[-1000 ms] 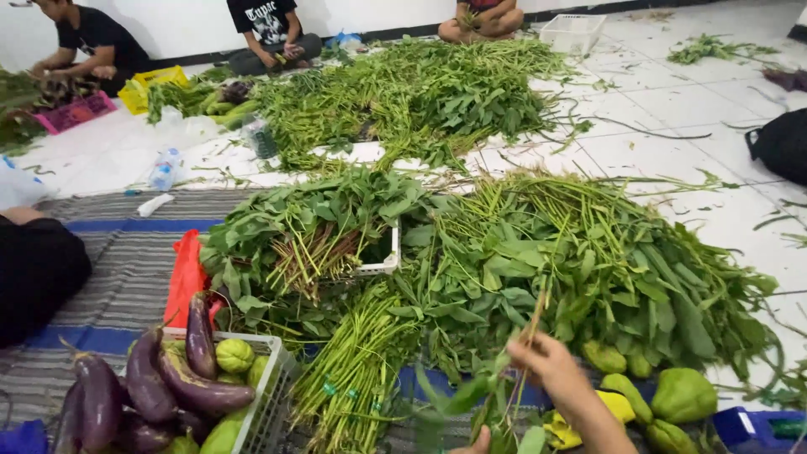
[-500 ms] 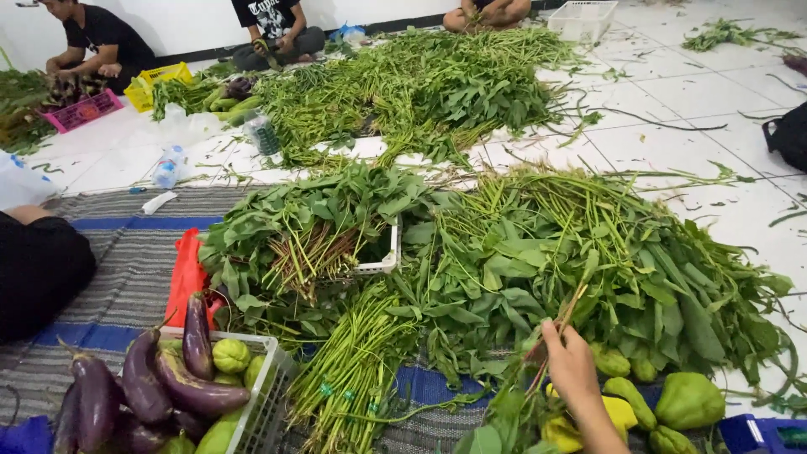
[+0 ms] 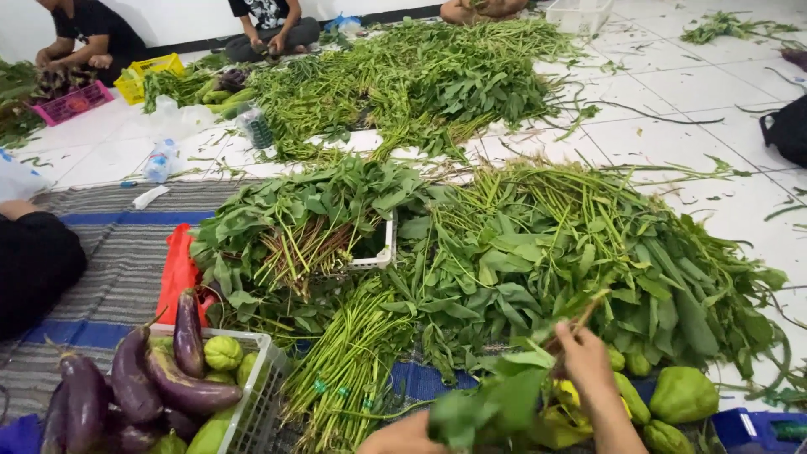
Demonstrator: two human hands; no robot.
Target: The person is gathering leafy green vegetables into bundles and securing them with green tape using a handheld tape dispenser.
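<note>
Leafy green bunch (image 3: 496, 399): held low in frame by the stems, right hand (image 3: 584, 361) closed around them, left hand (image 3: 403, 437) beneath the leaves, grip hidden. Adjacent: heaped water spinach (image 3: 588, 252), bundled long beans (image 3: 353, 370), chayotes (image 3: 681, 393), white basket (image 3: 252, 403) of purple eggplants (image 3: 168, 378). Surface: striped mat (image 3: 109, 261) over white tiled floor (image 3: 672, 134); seated people sorting along the far wall.
</note>
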